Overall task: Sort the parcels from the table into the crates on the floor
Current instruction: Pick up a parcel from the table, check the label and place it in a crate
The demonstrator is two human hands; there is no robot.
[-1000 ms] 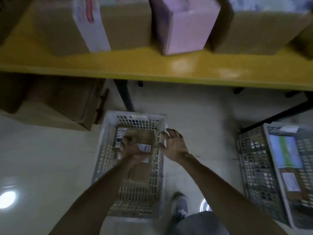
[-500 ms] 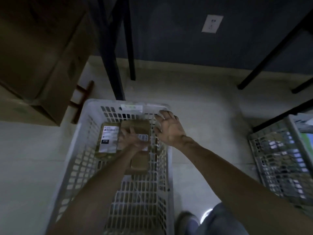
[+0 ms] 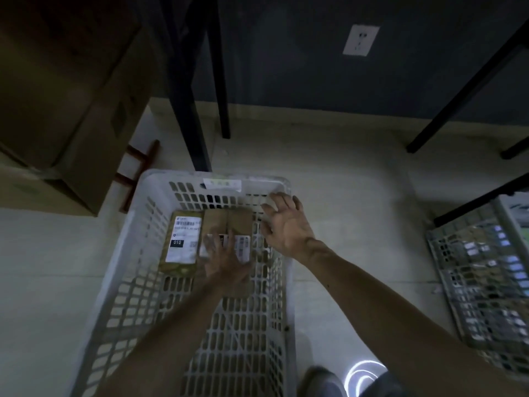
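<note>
left hand (image 3: 226,262) hides part of parcel (image 3: 229,224) label | second crate (image 3: 483,282) cut by right edge, contents blurred

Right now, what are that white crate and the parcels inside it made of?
White crate: looks like moulded plastic, matte, with slotted lattice walls. Parcel under the left hand: brown cardboard, dull, with white paper labels. Parcel beside it: likely cardboard too, mostly covered by a printed label.

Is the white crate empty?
No, the white crate has brown parcels in it, and the left hand rests on one parcel.
</note>
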